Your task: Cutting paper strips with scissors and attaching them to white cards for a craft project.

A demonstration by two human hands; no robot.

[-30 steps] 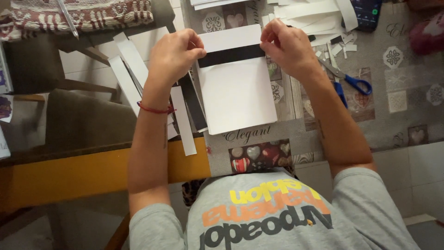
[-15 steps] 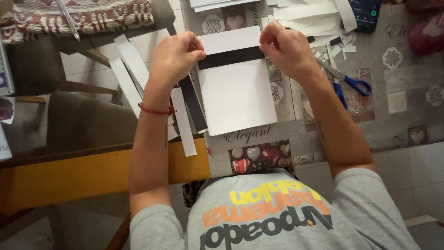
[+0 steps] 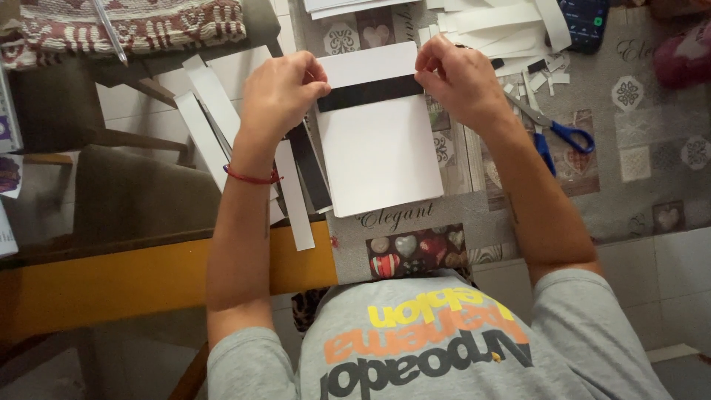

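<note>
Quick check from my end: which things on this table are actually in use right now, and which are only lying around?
In use:
- left hand and right hand, fingers pinching the strip's ends
- narrow black paper strip
- square white card sheet beneath it

Lying about:
- blue-handled scissors
- loose white paper strips
- spare black strip
- dark phone
- patterned woven cloth

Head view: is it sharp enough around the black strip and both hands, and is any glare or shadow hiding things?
Head view: evenly lit and mostly sharp; the black strip on the white sheet reads crisply between the left hand and right hand. No glare on the paper; only soft shadows under the hands. The frame corners look slightly softer.
</note>
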